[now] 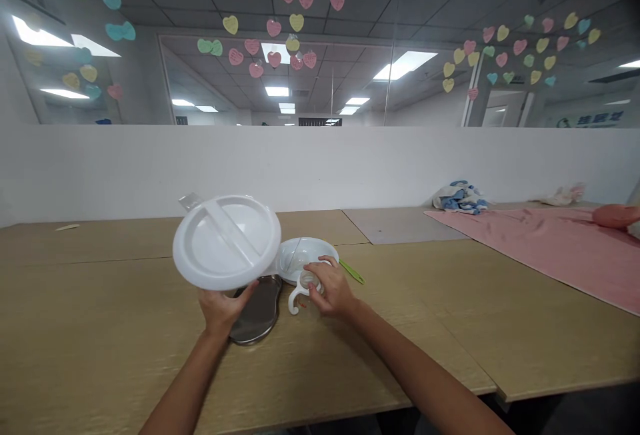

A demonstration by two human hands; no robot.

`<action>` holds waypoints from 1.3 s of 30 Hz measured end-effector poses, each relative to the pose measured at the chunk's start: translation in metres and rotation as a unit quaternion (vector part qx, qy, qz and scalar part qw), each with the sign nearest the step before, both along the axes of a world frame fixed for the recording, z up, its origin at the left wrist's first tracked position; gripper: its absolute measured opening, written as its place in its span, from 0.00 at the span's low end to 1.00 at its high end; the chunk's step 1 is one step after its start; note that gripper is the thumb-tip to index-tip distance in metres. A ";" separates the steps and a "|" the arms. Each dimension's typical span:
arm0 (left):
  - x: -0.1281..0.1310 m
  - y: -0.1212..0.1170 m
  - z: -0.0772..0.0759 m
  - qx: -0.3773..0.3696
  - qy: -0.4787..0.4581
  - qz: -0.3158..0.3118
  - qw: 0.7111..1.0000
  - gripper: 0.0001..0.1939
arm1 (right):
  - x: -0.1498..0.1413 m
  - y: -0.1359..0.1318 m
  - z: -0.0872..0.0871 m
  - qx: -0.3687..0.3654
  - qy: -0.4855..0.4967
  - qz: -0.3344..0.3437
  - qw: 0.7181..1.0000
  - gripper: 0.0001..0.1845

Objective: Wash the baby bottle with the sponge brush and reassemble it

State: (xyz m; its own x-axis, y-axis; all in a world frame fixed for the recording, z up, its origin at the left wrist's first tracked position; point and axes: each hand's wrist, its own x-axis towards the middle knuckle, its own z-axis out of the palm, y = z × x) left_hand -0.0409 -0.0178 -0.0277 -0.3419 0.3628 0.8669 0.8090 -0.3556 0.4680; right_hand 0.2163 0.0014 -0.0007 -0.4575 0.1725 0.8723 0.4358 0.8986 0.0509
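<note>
White plastic lid (225,242) tilts up in our left hand (225,308), fingers curled under its rim; our right hand (333,286) closes around a clear two-handled cup (310,283); a white bowl (305,252) sits just behind it, a green handle (353,272) beside that; a steel tray (257,315) lies below the lid on the desk (100,355).

Pink cloth (530,255), crumpled blue-and-white cloth (460,198) beside it, paper hearts (273,28) above the white partition (320,168)
</note>
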 end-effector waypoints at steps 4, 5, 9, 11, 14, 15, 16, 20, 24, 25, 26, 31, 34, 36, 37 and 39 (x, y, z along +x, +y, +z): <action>0.006 -0.005 0.008 0.013 0.033 0.037 0.999 0.52 | 0.000 0.000 0.000 -0.002 -0.001 0.001 1.000 0.19; 0.008 -0.007 0.011 0.014 0.041 0.042 0.998 0.54 | 0.000 0.000 0.000 0.000 0.000 0.002 1.000 0.20; 0.011 -0.012 0.021 0.033 0.098 0.060 0.993 0.56 | -0.001 0.001 -0.001 0.029 0.023 0.008 0.999 0.24; 0.010 -0.012 0.022 0.050 0.129 0.075 0.988 0.54 | -0.002 0.001 0.000 0.035 0.039 0.006 0.999 0.26; 0.007 -0.011 0.022 0.071 0.173 0.085 0.979 0.53 | -0.003 -0.001 0.001 0.030 0.052 -0.003 0.998 0.26; 0.006 -0.011 0.022 0.076 0.187 0.084 0.976 0.52 | -0.003 -0.001 0.001 0.027 0.053 -0.005 0.998 0.26; 0.005 -0.010 0.021 0.080 0.198 0.081 0.974 0.52 | -0.003 -0.002 0.001 0.025 0.052 -0.006 0.998 0.25; 0.003 -0.008 0.020 0.089 0.217 0.074 0.969 0.51 | -0.002 -0.001 0.001 0.007 0.049 -0.003 0.999 0.22; 0.002 -0.007 0.019 0.094 0.223 0.082 0.967 0.49 | -0.002 0.000 0.000 -0.004 0.050 -0.016 0.999 0.18; 0.002 -0.007 0.019 0.098 0.227 0.085 0.965 0.48 | -0.002 0.001 0.000 0.000 0.054 -0.020 0.998 0.17; 0.002 -0.007 0.019 0.102 0.231 0.088 0.964 0.48 | -0.002 0.001 0.000 0.003 0.060 -0.026 0.998 0.15; 0.002 -0.007 0.019 0.108 0.241 0.092 0.960 0.47 | -0.003 0.002 0.001 0.006 0.076 -0.044 0.996 0.09; 0.003 -0.008 0.020 0.111 0.244 0.091 0.959 0.47 | -0.004 0.001 0.002 0.009 0.081 -0.040 0.996 0.08; 0.003 -0.008 0.021 0.114 0.246 0.090 0.958 0.48 | -0.004 0.000 0.002 0.003 0.088 -0.037 0.995 0.07; 0.003 -0.008 0.021 0.116 0.246 0.089 0.958 0.47 | -0.004 -0.001 0.002 -0.004 0.092 -0.036 0.995 0.07; 0.003 -0.008 0.021 0.118 0.246 0.086 0.958 0.47 | -0.005 -0.003 0.003 -0.023 0.100 -0.032 0.994 0.07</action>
State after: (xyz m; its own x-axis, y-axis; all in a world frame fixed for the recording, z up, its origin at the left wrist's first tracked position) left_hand -0.0377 -0.0261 -0.0068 0.0923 0.1110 0.9895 0.9674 -0.2454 -0.0627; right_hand 0.2114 -0.0011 0.0023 -0.2621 0.2380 0.9352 0.4901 0.8677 -0.0835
